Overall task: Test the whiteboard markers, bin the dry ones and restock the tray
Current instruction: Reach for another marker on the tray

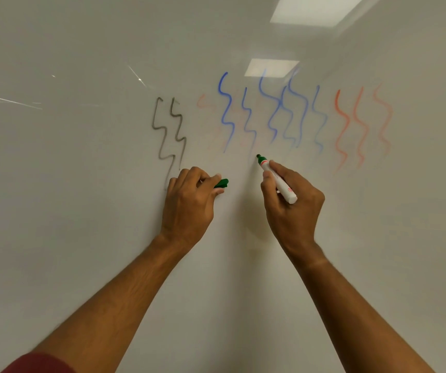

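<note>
My right hand grips an uncapped green marker with a white barrel, its dark tip close to or touching the whiteboard just under the blue squiggles. My left hand pinches the green cap between thumb and fingers, low beside the black zigzag lines. No green line shows on the board near the tip.
The whiteboard fills the view. It carries two black zigzags at the left, several blue wavy lines in the middle, faint pale red traces among them, and three red wavy lines at the right. Ceiling lights reflect on it.
</note>
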